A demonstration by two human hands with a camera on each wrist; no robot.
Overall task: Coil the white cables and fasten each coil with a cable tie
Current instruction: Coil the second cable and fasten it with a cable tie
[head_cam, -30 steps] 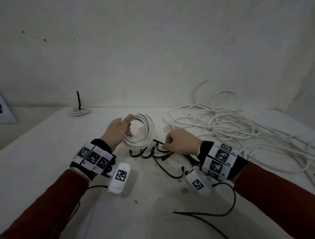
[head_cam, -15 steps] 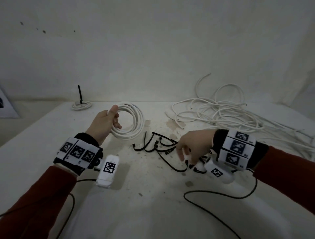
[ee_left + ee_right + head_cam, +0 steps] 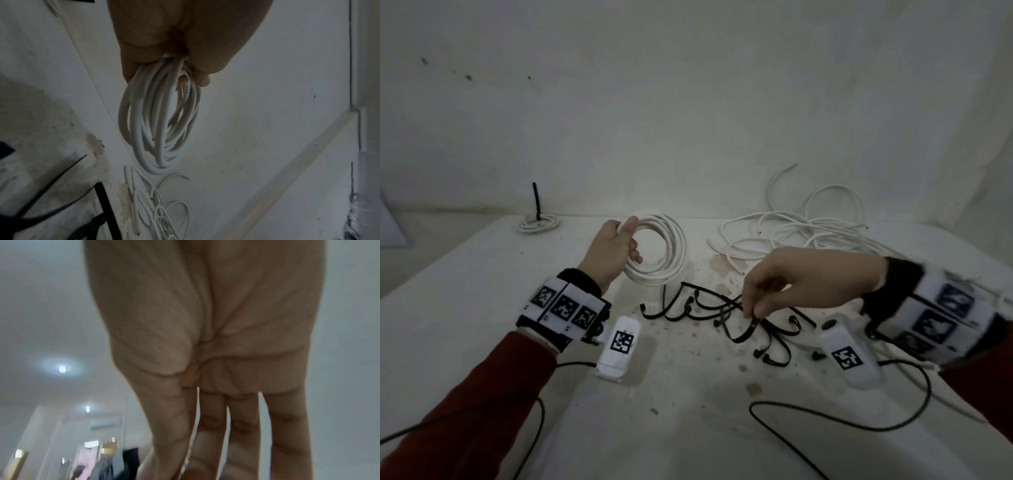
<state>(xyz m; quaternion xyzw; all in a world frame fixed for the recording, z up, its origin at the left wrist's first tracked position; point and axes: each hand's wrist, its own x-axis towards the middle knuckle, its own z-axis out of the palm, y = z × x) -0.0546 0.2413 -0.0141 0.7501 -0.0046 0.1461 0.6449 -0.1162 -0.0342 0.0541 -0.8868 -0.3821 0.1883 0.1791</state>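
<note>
My left hand grips a white cable coil by its left side and holds it upright above the table. The left wrist view shows the coil hanging from my curled fingers. My right hand is raised over a scatter of black cable ties and pinches one black cable tie, which curves down from its fingertips. In the right wrist view the palm and fingers fill the blurred picture and the tie is hidden.
A tangle of loose white cables lies at the back right of the white table. A small tied coil with an upright black tie sits at the back left. Thin black camera wires loop over the near table.
My right hand has risen from the pile of ties with one tie pinched in its fingertips. My left hand has lifted the coil and shifted it slightly left.
</note>
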